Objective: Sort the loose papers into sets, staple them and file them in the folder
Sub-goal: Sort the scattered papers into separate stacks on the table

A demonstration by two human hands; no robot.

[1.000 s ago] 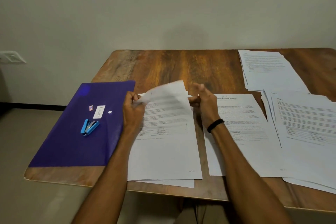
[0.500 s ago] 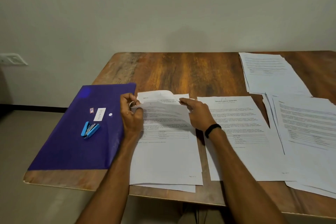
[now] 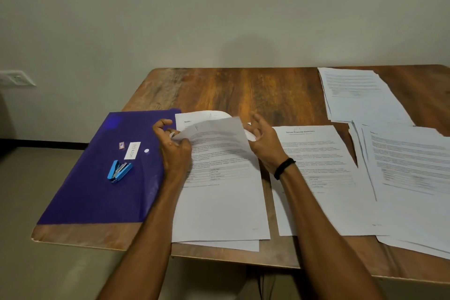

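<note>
A set of printed papers (image 3: 221,204) lies near the table's front edge, its top sheets curled up at the far end. My left hand (image 3: 174,147) pinches the lifted sheets at their top left corner. My right hand (image 3: 261,140) holds the top right corner of the same sheets, fingers spread and curled. A purple folder (image 3: 97,192) lies flat to the left, with a blue stapler (image 3: 119,170) resting on it. To the right of my hands lies a sheet titled financial statement (image 3: 316,178).
A spread pile of papers (image 3: 411,178) covers the right side of the wooden table (image 3: 255,90). Another stack of papers (image 3: 360,95) lies at the back right. The folder overhangs the table's left edge. A wall stands close behind.
The top sheets have been lifted and curled again at the far end. My right hand has shifted from lying on the sheet to holding its top right corner.
</note>
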